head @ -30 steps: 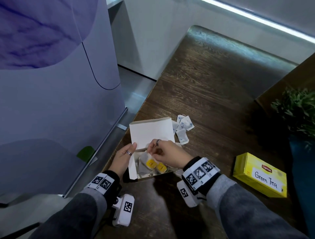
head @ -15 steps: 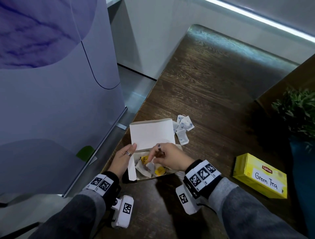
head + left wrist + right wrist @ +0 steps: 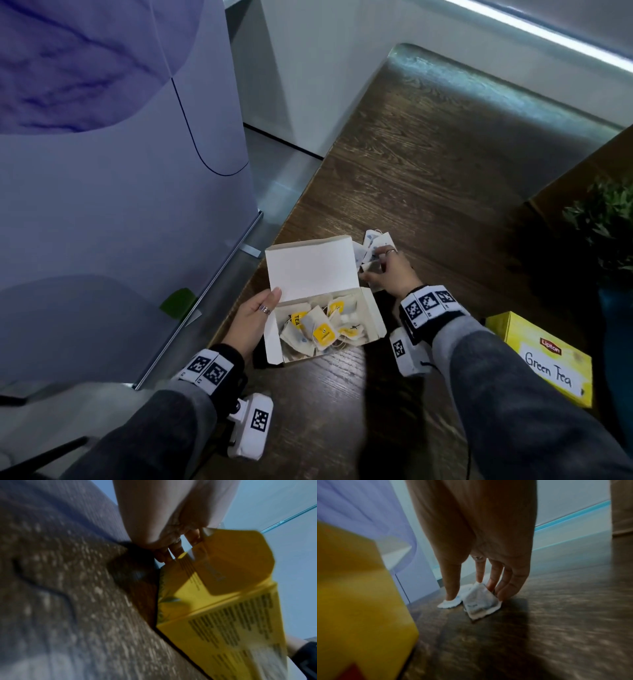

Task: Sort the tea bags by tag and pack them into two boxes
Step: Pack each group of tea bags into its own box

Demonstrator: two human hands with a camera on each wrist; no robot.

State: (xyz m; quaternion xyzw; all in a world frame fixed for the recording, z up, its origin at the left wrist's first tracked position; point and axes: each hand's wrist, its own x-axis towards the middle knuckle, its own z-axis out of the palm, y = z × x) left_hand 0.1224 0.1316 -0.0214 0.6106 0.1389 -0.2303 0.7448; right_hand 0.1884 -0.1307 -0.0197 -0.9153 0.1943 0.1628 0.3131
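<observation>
An open yellow box (image 3: pixel 371 317) with a raised white lid lies at the table's near left edge and holds several tea bags with yellow tags (image 3: pixel 323 334). My left hand (image 3: pixel 255 318) grips the box's left end; in the left wrist view its fingers (image 3: pixel 171 550) curl behind the yellow box (image 3: pixel 214 588). Behind the box's right corner lie a few loose tea bags with blue-marked tags (image 3: pixel 376 241). My right hand (image 3: pixel 378 263) reaches down on them. In the right wrist view my right hand (image 3: pixel 471 595) pinches a tea bag (image 3: pixel 479 601) between thumb and fingers beside the open box (image 3: pixel 359 588).
A closed yellow box labelled Green Tea (image 3: pixel 544 356) lies at the right, near a green plant (image 3: pixel 606 222). The dark wooden table (image 3: pixel 445 164) stretches away behind the bags. A pale panel (image 3: pixel 120 205) stands just left of the table's edge.
My right hand has come out of the open box and moved up and right to the loose tea bags behind it. My left hand has stayed on the box.
</observation>
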